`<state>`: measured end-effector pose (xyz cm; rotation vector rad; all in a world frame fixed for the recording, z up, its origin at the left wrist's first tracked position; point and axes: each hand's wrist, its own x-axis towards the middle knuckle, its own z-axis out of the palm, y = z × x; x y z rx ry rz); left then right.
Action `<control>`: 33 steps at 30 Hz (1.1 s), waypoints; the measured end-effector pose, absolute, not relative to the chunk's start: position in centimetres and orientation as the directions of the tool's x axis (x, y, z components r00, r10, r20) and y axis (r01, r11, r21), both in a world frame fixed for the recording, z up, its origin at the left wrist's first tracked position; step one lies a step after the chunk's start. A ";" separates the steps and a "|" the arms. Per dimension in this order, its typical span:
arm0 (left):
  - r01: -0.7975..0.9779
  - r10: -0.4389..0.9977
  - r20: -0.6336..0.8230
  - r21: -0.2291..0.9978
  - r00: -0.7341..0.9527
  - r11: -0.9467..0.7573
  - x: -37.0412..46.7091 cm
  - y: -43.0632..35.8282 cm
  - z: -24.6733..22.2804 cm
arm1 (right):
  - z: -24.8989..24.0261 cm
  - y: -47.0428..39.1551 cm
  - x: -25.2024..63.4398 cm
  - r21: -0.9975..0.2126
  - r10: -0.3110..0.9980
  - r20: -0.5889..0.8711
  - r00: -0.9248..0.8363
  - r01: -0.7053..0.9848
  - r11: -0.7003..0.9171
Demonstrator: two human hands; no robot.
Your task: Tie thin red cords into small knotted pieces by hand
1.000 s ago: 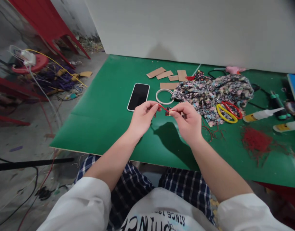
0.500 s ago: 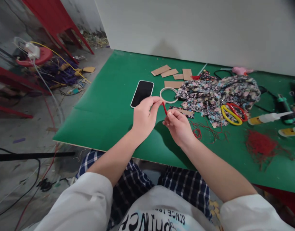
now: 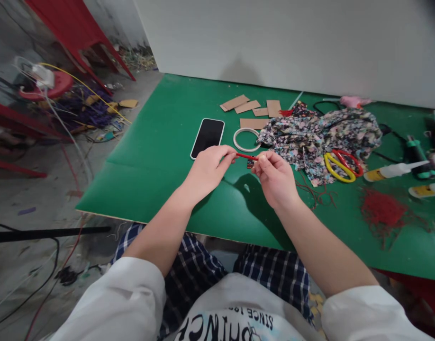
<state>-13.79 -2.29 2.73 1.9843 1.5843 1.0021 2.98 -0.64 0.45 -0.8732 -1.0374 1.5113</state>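
Note:
A short length of red cord [image 3: 246,156] is stretched nearly level between my two hands, above the green table [image 3: 146,156]. My left hand [image 3: 211,169] pinches its left end between thumb and fingers. At the other end, the thumb and fingertips of my right hand [image 3: 277,180] are closed on it. Just beyond the cord lies a pale ring like a tape roll [image 3: 235,140], with a phone [image 3: 207,137] to its left. A small flower-patterned piece [image 3: 250,164] shows beneath the cord, partly hidden by my right hand. Thin red threads [image 3: 314,193] lie right of that hand.
Cardboard strips [image 3: 234,103] lie at the back. Rightward are bunched floral fabric [image 3: 320,130], scissors with yellow and red handles [image 3: 340,169], a yellow-labelled bottle [image 3: 379,175] and a heap of red thread [image 3: 383,210]. A white board [image 3: 281,42] stands along the back edge.
The red cord has swung from steep to nearly level, and more of it shows. My hands have moved apart, the right one going rightward.

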 end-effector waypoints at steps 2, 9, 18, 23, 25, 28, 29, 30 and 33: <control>0.554 0.964 0.267 0.802 0.004 -0.224 -13.6 -2.2 2.4 | 0.5 -0.8 2.9 -0.947 0.986 0.018 -0.166 -0.320 -0.037; 0.028 0.951 0.162 0.987 -0.264 -0.161 -11.4 -2.1 1.4 | -0.1 -1.7 1.5 -0.876 0.953 -0.182 -0.244 -0.400 -0.270; 0.018 0.961 0.235 0.972 -0.149 -0.235 -10.7 -2.7 1.1 | -0.8 -1.9 1.3 -0.591 0.782 -0.389 -0.488 -0.519 -0.618; 0.285 0.941 0.334 0.908 -0.050 -0.307 -11.4 -3.0 1.9 | -0.6 -2.1 1.4 -0.536 0.723 -0.395 -0.567 -0.497 -0.682; 0.410 0.926 0.376 0.849 -0.027 -0.333 -11.8 -3.0 2.1 | -0.6 -2.1 1.4 -0.532 0.714 -0.402 -0.574 -0.488 -0.692; 0.576 0.888 0.459 0.723 0.011 -0.381 -12.2 -2.9 2.3 | -0.8 -2.1 1.4 -0.541 0.713 -0.398 -0.577 -0.481 -0.690; 0.617 0.873 0.487 0.679 0.026 -0.398 -12.3 -2.9 2.4 | -0.9 -2.0 1.4 -0.541 0.715 -0.395 -0.577 -0.483 -0.689; 0.651 0.859 0.510 0.638 0.044 -0.412 -12.4 -2.9 2.4 | -1.0 -2.0 1.4 -0.539 0.715 -0.393 -0.579 -0.484 -0.689; 0.706 0.840 0.535 0.560 0.090 -0.433 -12.5 -2.9 2.3 | -1.0 -2.0 1.4 -0.529 0.707 -0.404 -0.580 -0.483 -0.698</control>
